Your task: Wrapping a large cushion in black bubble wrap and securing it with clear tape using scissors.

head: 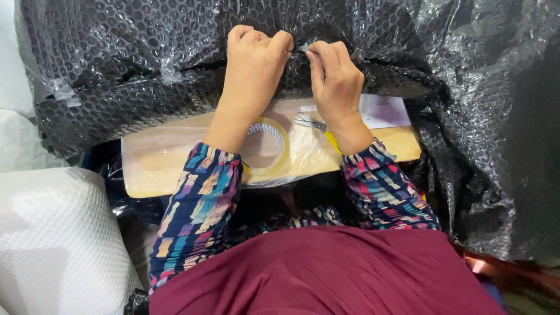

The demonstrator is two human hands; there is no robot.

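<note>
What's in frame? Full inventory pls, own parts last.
bubble wrap: 1 sheet, black, across the top and down the right side
board: 1, pale wood, under the hands
plastic film: 1, clear, lying on the board
tape roll: 1, clear with yellow core, on the film by the left wrist
scissors: 1, metal, partly hidden by the right wrist
paper: 1, white, on the board's right end
foam roll: 1, white, lower left
left hand: pinching the bubble wrap
right hand: pinching the bubble wrap
</note>
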